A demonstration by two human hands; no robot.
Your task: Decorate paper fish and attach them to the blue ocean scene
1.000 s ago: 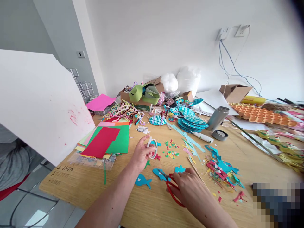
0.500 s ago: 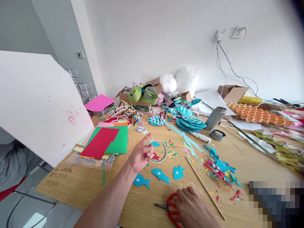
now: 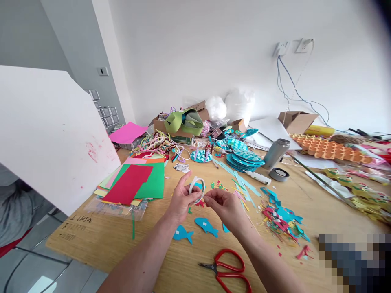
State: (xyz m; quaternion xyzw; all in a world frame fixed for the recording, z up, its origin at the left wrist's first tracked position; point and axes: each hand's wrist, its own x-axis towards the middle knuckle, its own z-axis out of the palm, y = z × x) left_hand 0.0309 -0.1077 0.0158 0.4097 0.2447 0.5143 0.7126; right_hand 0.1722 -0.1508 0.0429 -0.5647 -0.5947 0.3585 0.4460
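Observation:
My left hand [image 3: 182, 198] holds a roll of white tape [image 3: 191, 190] upright between thumb and fingers, its index finger pointing up. At the roll's right edge, the fingertips of my right hand [image 3: 224, 203] are pinched together, apparently on the tape's end, which is too small to make out clearly. Below the hands lie blue paper fish, one [image 3: 183, 234] at left and another [image 3: 206, 226] in the middle, each bearing a small pale square. A third blue fish [image 3: 225, 228] is mostly covered by my right hand. Red-handled scissors [image 3: 229, 268] rest at the front, blades apart.
Coloured paper sheets [image 3: 128, 183] are stacked at left beside a large white board [image 3: 55, 134]. Paper scraps [image 3: 284, 215] and a stick lie at right. Farther back stand blue paper plates [image 3: 244, 160], a glue bottle [image 3: 258, 177], a grey flask [image 3: 276, 153] and its lid [image 3: 279, 174].
My right hand has let go of the scissors and moved up and left to the tape roll. My left hand has turned the roll, which now appears narrower.

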